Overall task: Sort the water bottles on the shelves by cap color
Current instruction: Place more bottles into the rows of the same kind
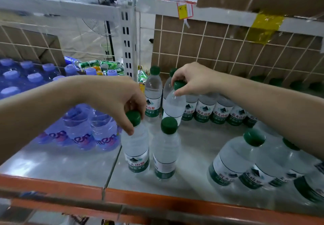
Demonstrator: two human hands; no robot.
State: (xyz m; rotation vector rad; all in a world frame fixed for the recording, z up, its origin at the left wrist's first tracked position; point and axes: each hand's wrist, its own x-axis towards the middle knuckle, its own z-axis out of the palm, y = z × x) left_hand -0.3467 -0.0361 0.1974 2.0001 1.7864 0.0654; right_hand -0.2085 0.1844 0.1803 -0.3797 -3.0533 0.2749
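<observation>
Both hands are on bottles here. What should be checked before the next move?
1. Left hand grips the near bottle by its green cap: ok.
2. Right hand pinches the tilted bottle by its cap: ok.
3. Both caps match the green-capped row behind: ok.
4. Purple-capped bottles stand apart on the left: ok.
5. Tilted bottle's base clear of the shelf: cannot tell.
</observation>
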